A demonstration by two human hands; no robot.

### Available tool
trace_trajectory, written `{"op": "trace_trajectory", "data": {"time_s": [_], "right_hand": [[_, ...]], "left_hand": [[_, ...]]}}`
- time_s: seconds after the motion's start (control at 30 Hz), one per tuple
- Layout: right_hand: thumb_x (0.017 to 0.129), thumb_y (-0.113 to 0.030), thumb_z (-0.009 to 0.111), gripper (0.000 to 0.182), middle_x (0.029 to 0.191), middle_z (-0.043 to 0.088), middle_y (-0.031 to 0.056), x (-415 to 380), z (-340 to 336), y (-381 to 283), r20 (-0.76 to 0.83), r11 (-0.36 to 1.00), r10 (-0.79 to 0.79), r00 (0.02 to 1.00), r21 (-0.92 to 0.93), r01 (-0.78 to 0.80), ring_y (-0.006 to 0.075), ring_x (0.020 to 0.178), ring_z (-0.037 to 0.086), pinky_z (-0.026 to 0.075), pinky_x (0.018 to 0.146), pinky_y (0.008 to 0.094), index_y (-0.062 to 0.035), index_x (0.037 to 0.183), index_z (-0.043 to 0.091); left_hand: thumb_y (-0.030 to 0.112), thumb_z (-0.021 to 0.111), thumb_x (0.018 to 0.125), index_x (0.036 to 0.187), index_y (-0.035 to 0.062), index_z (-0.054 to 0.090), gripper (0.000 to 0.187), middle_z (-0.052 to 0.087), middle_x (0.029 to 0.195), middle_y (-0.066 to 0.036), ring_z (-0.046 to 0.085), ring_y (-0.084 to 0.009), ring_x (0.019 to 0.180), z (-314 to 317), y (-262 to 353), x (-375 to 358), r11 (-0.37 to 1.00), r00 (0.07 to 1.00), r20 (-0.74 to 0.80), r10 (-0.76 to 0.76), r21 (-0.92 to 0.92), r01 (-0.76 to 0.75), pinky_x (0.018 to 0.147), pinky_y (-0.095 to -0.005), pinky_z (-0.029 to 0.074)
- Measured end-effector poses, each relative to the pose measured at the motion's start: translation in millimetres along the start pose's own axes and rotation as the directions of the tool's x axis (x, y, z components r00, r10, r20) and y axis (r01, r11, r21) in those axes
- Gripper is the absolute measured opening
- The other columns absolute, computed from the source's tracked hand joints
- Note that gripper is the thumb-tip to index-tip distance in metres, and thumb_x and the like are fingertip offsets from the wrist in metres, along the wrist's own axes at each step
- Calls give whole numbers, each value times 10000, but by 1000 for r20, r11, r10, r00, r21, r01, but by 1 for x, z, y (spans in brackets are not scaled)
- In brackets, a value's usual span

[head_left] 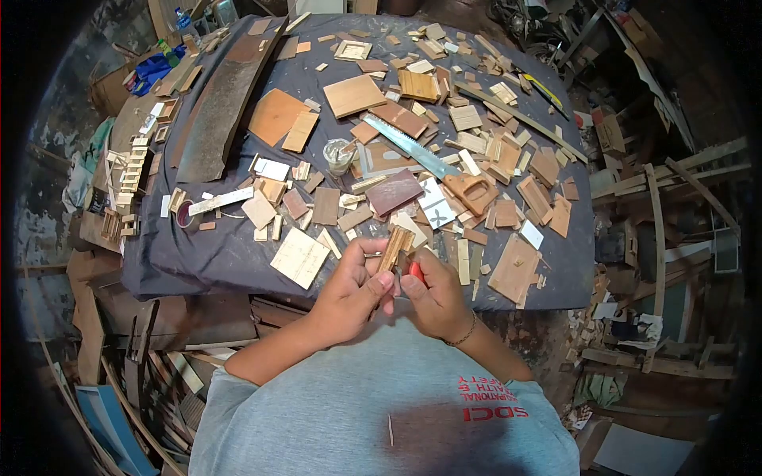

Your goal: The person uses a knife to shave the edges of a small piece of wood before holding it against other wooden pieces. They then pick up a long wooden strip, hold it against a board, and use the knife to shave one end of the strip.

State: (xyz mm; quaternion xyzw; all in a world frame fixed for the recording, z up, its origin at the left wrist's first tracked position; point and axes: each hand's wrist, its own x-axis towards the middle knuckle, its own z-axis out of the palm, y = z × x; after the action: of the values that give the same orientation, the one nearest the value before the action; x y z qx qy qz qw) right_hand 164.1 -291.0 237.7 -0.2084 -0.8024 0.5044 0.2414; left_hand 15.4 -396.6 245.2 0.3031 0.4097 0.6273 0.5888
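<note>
Close in front of my chest, my left hand [355,285] is closed around a small strip of brown wood [394,247], which points up toward the table. My right hand [438,300] grips a red-handled tool [417,271], its short metal part right at the lower end of the wood. My fingers hide most of the tool, so I cannot tell its exact kind. Just beyond the hands, a dark reddish board [394,192] and a white piece with black marks [436,204] lie on the table. A pale square board [300,258] is left of my left hand.
Wood offcuts cover the dark cloth [151,266] on the table. A handsaw [421,155] lies across them, behind a plastic cup [339,157]. A long metal sheet [226,111] rests at left, a yellow tool [543,91] at back right. Scrap wood [655,262] crowds the right side.
</note>
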Motion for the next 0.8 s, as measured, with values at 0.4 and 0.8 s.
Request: {"op": "trace_trajectory", "data": {"time_s": [0.4, 0.8], "right_hand": [[901, -224, 577, 278, 729, 531, 207, 3, 0, -6, -91, 971, -110, 990, -222, 87, 396, 624, 559, 433, 541, 420, 30, 839, 483], [944, -314, 521, 306, 728, 530, 169, 1, 10, 17, -71, 880, -95, 993, -472, 51, 377, 614, 562, 444, 540, 446, -29, 841, 485]], "left_hand": [[347, 428, 1009, 1196, 106, 363, 312, 500, 777, -28, 537, -118, 585, -6, -6, 2, 920, 957, 143, -253, -270, 284, 621, -330, 534], [291, 391, 1027, 1027, 125, 412, 167, 443, 747, -1, 372, -72, 507, -8, 1, 1, 765, 892, 85, -443, -484, 426, 450, -221, 327]]}}
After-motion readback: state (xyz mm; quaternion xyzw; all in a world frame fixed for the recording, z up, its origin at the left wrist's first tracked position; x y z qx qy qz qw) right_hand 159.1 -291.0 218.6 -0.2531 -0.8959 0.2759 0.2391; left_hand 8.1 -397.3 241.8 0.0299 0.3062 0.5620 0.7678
